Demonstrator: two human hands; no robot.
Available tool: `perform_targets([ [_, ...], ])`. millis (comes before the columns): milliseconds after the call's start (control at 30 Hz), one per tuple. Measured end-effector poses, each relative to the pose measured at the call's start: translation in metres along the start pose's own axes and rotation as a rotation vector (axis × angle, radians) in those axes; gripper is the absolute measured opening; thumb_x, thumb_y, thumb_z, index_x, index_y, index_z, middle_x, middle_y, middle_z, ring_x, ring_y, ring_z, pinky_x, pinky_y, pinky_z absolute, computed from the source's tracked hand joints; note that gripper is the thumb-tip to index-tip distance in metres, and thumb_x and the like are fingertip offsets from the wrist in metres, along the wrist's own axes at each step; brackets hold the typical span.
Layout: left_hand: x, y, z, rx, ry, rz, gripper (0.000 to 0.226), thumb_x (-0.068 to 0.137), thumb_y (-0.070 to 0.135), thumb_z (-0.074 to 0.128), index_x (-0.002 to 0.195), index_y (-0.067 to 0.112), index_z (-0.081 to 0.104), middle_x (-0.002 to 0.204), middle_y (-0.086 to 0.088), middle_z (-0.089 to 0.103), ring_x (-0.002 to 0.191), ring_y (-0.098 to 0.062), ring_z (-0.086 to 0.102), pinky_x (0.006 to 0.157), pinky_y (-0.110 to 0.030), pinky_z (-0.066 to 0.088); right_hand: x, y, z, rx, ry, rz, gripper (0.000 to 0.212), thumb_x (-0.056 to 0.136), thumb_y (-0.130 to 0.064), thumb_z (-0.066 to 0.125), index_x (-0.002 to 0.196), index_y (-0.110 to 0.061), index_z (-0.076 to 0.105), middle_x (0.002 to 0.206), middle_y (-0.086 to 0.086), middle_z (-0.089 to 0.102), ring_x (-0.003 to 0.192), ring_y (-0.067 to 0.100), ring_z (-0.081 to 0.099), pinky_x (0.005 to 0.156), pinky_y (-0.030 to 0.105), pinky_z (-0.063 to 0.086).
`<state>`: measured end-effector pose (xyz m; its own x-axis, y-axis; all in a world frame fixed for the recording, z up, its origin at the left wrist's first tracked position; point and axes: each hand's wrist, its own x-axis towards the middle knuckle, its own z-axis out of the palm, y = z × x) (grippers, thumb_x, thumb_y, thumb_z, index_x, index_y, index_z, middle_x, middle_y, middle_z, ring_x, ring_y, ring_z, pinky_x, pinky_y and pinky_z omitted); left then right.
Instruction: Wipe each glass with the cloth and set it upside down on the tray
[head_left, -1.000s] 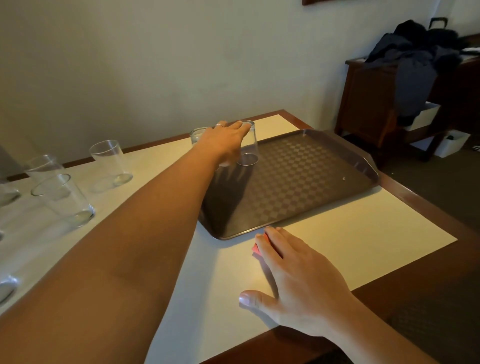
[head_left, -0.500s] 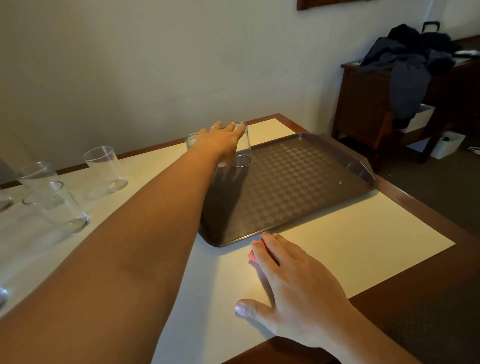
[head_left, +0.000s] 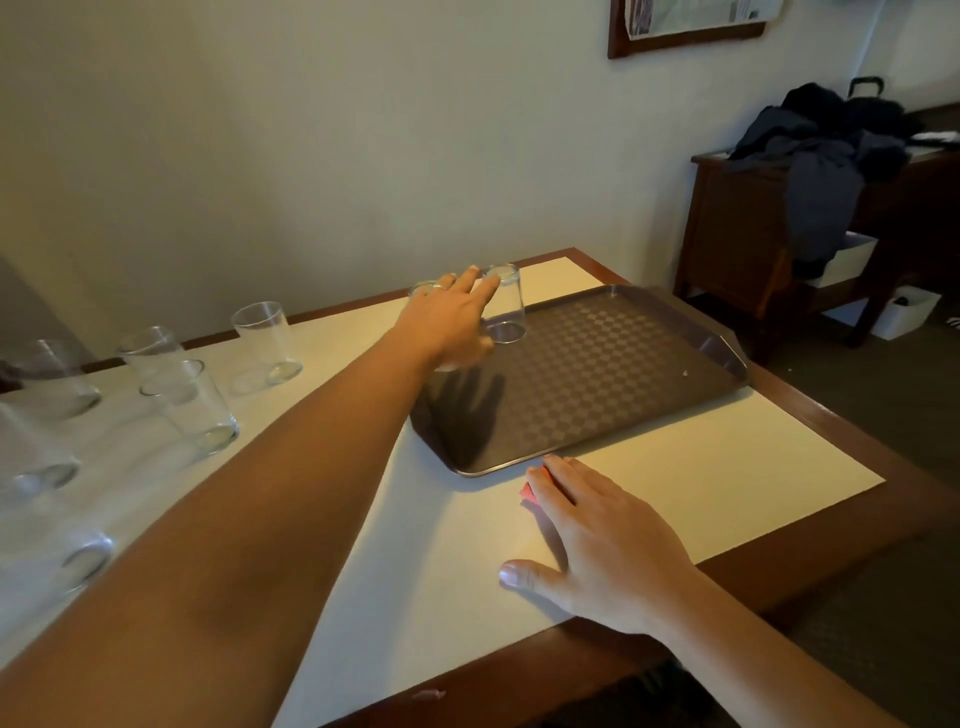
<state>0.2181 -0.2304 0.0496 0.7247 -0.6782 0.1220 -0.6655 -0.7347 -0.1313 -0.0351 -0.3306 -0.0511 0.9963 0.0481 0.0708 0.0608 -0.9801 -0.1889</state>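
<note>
left hand (head_left: 447, 325) fingers grasp clear upside-down glass (head_left: 505, 310) on tray (head_left: 623, 364) | right hand (head_left: 602, 540) fingers flat on cloth (head_left: 530, 491)

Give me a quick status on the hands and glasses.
Left hand on upturned glass at tray far corner. Right hand flat over red cloth. Upright glasses waiting left.

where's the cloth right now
In the head view the red cloth lies on the white mat just in front of the tray's near edge, mostly hidden under the fingers of the right hand.
</note>
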Motion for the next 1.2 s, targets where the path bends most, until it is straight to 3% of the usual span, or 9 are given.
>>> perform_targets([
  [233, -0.11, -0.018, -0.009, -0.099, 0.062, -0.083, 0.071, 0.101, 0.055, 0.058, 0.161, 0.028, 0.031, 0.167, 0.0, 0.038, 0.143, -0.028, 0.048, 0.11, -0.044, 0.047, -0.011, -0.04, -0.006, -0.023, -0.008, -0.048, 0.093, 0.08, -0.09, 0.02, 0.151, -0.031, 0.023, 0.159, -0.009, 0.023, 0.145, 0.014, 0.026, 0.111, 0.031, 0.034],
  [433, -0.234, -0.031, 0.009, -0.298, -0.054, -0.272, 0.07, 0.104, 0.055, 0.054, 0.163, 0.03, 0.028, 0.17, 0.002, 0.032, 0.151, -0.026, 0.039, 0.12, -0.046, 0.036, -0.013, -0.097, 0.004, -0.041, -0.034, -0.111, 0.091, 0.083, -0.087, 0.021, 0.152, -0.028, 0.022, 0.161, -0.005, 0.021, 0.147, 0.017, 0.025, 0.112, 0.034, 0.033],
  [533, -0.296, -0.042, 0.024, -0.436, -0.064, -0.346, 0.07, 0.103, 0.06, 0.05, 0.163, 0.029, 0.031, 0.168, 0.001, 0.035, 0.15, -0.023, 0.04, 0.12, -0.043, 0.036, -0.012, -0.121, 0.005, -0.055, -0.038, -0.136, 0.086, 0.087, -0.083, 0.026, 0.151, -0.026, 0.025, 0.157, -0.004, 0.026, 0.143, 0.017, 0.028, 0.109, 0.034, 0.036],
  [667, -0.36, -0.056, 0.045, -0.426, -0.071, -0.439, 0.068, 0.103, 0.064, 0.045, 0.159, 0.027, 0.039, 0.164, 0.001, 0.043, 0.145, -0.022, 0.045, 0.116, -0.04, 0.038, 0.001, -0.152, 0.008, -0.073, -0.104, -0.172, 0.087, 0.088, -0.081, 0.024, 0.155, -0.026, 0.02, 0.161, -0.004, 0.018, 0.147, 0.019, 0.021, 0.114, 0.036, 0.031],
  [867, -0.392, -0.084, 0.06, -0.45, 0.15, -0.775, 0.062, 0.1, 0.062, 0.049, 0.152, 0.027, 0.046, 0.155, -0.001, 0.05, 0.14, -0.028, 0.048, 0.114, -0.045, 0.038, 0.027, -0.186, 0.012, -0.088, -0.12, -0.204, 0.082, 0.091, -0.077, 0.027, 0.154, -0.023, 0.022, 0.158, -0.004, 0.022, 0.145, 0.019, 0.024, 0.111, 0.035, 0.034],
  [1000, -0.383, -0.101, 0.062, -0.626, 0.279, -1.006, 0.062, 0.095, 0.052, 0.061, 0.147, 0.022, 0.046, 0.145, -0.007, 0.055, 0.134, -0.034, 0.051, 0.112, -0.05, 0.04, 0.042, -0.192, 0.015, -0.093, -0.113, -0.214, 0.083, 0.091, -0.077, 0.028, 0.154, -0.024, 0.02, 0.159, -0.003, 0.02, 0.146, 0.019, 0.022, 0.113, 0.036, 0.032],
  [1200, -0.356, -0.122, 0.062, -0.832, 0.483, -1.321, 0.081, 0.087, 0.042, 0.07, 0.15, 0.012, 0.03, 0.151, -0.013, 0.044, 0.139, -0.037, 0.041, 0.114, -0.05, 0.03, 0.045, -0.188, 0.027, -0.091, -0.127, -0.206, 0.093, 0.086, -0.084, 0.02, 0.157, -0.026, 0.007, 0.165, -0.006, 0.004, 0.15, 0.019, 0.012, 0.116, 0.038, 0.029],
])
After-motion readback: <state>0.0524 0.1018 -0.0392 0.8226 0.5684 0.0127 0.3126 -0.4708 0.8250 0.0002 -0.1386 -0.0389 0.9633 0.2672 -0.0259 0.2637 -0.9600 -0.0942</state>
